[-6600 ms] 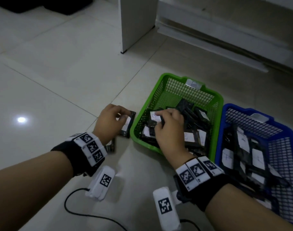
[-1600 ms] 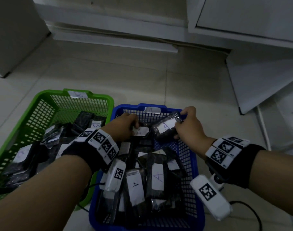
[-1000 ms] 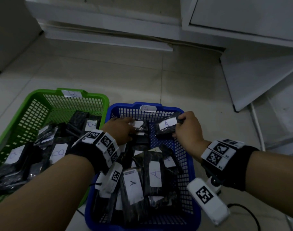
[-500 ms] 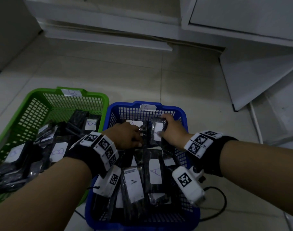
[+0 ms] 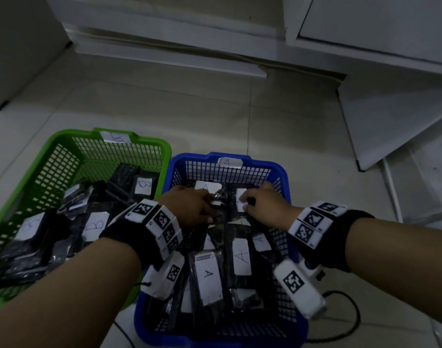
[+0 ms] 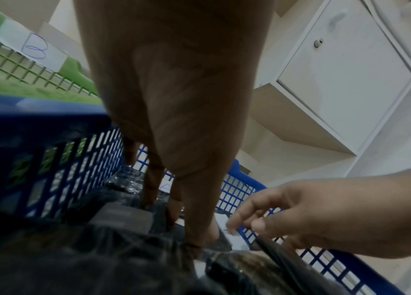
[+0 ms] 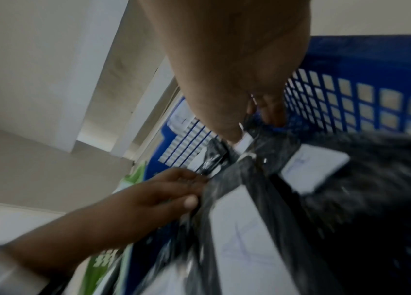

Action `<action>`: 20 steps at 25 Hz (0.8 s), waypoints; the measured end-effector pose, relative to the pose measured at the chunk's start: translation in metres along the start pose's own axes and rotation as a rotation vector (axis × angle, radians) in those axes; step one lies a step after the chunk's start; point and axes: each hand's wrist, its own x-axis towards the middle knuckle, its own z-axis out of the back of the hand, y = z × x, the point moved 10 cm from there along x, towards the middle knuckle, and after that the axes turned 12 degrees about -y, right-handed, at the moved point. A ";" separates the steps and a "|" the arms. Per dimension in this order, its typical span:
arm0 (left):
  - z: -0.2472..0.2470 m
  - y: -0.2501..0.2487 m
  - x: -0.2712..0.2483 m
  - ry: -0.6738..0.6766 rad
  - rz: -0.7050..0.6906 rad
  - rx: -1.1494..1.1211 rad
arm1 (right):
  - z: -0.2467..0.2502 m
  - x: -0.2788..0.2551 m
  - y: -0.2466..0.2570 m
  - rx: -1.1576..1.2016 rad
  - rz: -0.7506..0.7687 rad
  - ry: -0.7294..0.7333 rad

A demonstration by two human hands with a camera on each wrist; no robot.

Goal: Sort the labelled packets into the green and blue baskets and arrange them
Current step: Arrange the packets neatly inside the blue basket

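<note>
Labelled packets, flat black plastic sleeves with white paper tags, fill both baskets: those marked A (image 5: 208,277) lie just behind the wrists in the blue plastic mesh basket (image 5: 281,172), and those marked B (image 5: 95,226) lie to the left of the left hand in the green plastic mesh basket (image 5: 64,141) touching its side. Both hands are down at the blue basket's far end. The right hand (image 5: 265,209) pinches the top edge of one black packet (image 5: 240,204) between thumb and fingertips, its tag facing up. The left hand (image 5: 189,207) rests just beside it with fingers bent onto a neighbouring packet; whether it grips or only presses I cannot tell. No loose packets show on the pale tiled floor (image 5: 215,116) ahead of the hands, so sorting looks largely done, and what remains seems to be straightening the blue basket's heap into rows; the green basket's pile is also untidy.
</note>
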 end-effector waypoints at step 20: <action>-0.007 -0.034 0.020 -0.007 -0.147 0.061 | 0.028 -0.010 0.022 -0.358 0.279 -0.146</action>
